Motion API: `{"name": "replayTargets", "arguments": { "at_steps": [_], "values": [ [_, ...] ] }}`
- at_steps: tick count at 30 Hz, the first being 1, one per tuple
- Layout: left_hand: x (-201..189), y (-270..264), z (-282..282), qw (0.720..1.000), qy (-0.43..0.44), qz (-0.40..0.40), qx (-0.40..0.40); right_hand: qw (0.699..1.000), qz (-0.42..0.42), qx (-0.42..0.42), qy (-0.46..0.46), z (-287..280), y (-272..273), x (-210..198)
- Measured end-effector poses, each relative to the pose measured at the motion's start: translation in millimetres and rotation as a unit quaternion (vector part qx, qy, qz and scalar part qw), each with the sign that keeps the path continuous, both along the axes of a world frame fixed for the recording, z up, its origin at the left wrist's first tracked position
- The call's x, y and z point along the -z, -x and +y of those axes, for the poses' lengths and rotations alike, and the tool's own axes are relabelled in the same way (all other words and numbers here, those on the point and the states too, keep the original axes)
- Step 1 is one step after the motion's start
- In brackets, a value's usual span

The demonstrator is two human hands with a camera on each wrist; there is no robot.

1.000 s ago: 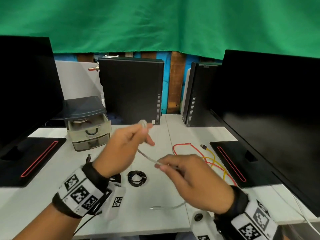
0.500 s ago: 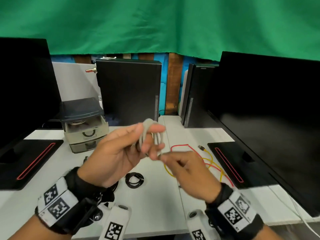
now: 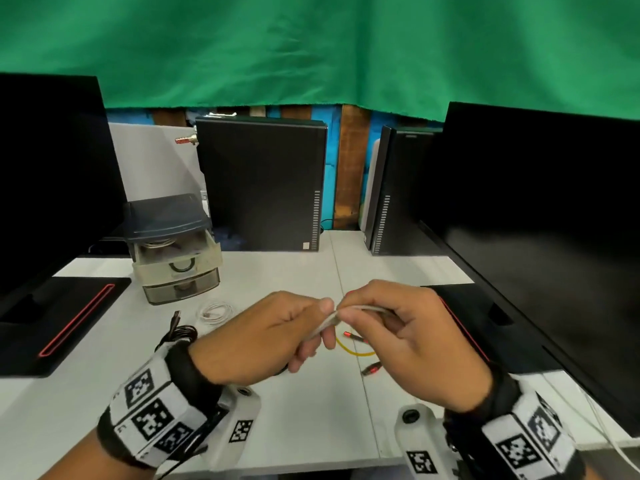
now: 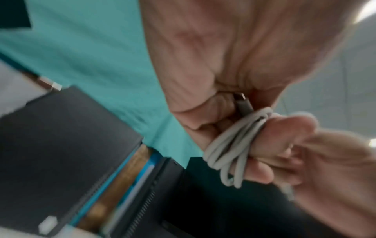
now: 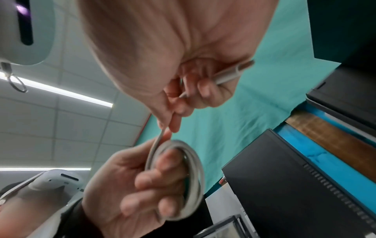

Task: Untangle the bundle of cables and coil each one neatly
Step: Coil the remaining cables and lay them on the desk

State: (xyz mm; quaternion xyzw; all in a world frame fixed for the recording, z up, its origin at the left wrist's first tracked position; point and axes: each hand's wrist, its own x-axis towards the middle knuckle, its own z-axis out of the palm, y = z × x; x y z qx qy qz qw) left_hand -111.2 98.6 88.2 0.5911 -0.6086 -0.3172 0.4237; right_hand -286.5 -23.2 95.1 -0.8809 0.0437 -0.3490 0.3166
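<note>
A white cable [image 3: 328, 321] is wound in a small coil [image 5: 190, 175] round the fingers of my left hand [image 3: 311, 329], which grips it; the loops [image 4: 230, 151] show clearly in the left wrist view. My right hand [image 3: 349, 315] pinches the cable's loose end right beside the coil, and the plug [image 5: 234, 73] sticks out past its fingers. Both hands hover together above the white desk [image 3: 294, 410]. On the desk lie a coiled white cable [image 3: 214, 310], a coiled black cable [image 3: 180, 332], and loose yellow [image 3: 350, 350] and red [image 3: 351, 336] cables, partly hidden under my hands.
A small drawer unit [image 3: 176, 258] stands at the back left. Two black computer cases [image 3: 263, 185] [image 3: 398, 188] stand at the rear. Large monitors flank the desk, left [image 3: 48, 174] and right [image 3: 540, 230], with their black bases [image 3: 62, 320] on the desk.
The stretched white cable has been wound into loops on my left hand. My right hand has come in close and now pinches the short loose end. Both hands sit lower.
</note>
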Motion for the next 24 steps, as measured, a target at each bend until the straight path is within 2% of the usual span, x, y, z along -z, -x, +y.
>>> {"name": "replayTargets", "arguments": {
  "at_steps": [2,4,6,8,11,14,16,18,20,22,24],
  "values": [
    [-2.8,4.1,0.7,0.993,-0.004,0.110,0.052,0.999,-0.034,0.012,-0.001,1.0,-2.2,1.9],
    [-5.8,6.2,1.2,0.975,0.012,0.199,0.093,0.996,-0.044,-0.021,-0.073,6.8,-8.5,5.9],
    [-6.2,6.8,0.9,0.961,0.031,0.253,0.106,0.985,-0.048,-0.051,-0.156,12.1,-13.9,9.7],
    [-4.0,6.8,-1.1,0.958,0.046,0.270,0.086,0.981,-0.059,-0.032,-0.182,14.3,-15.6,10.3],
    [-1.5,10.8,-6.6,0.972,0.077,0.219,-0.024,0.985,-0.065,0.008,-0.160,13.7,-12.7,7.6],
    [-2.0,17.5,-9.6,0.965,0.106,0.218,-0.097,0.982,-0.047,-0.020,-0.181,14.2,-9.4,3.1],
    [-7.1,20.6,-8.3,0.951,0.100,0.272,-0.108,0.985,-0.016,-0.038,-0.168,11.3,-5.1,-0.9],
    [-15.3,21.6,-4.8,0.935,0.087,0.329,-0.103,0.997,0.027,-0.001,-0.075,3.9,-0.3,-3.7],
    [-19.6,21.6,-2.0,0.922,0.082,0.369,-0.088,0.996,0.063,0.058,0.027,-3.0,3.3,-4.3],
    [-18.9,21.2,-2.0,0.914,0.078,0.389,-0.080,0.995,0.056,0.074,0.031,-5.2,4.1,-3.4],
    [-16.2,19.7,-3.0,0.918,0.084,0.378,-0.080,0.997,0.026,0.071,-0.032,-4.2,1.5,-2.9]
  ]
}}
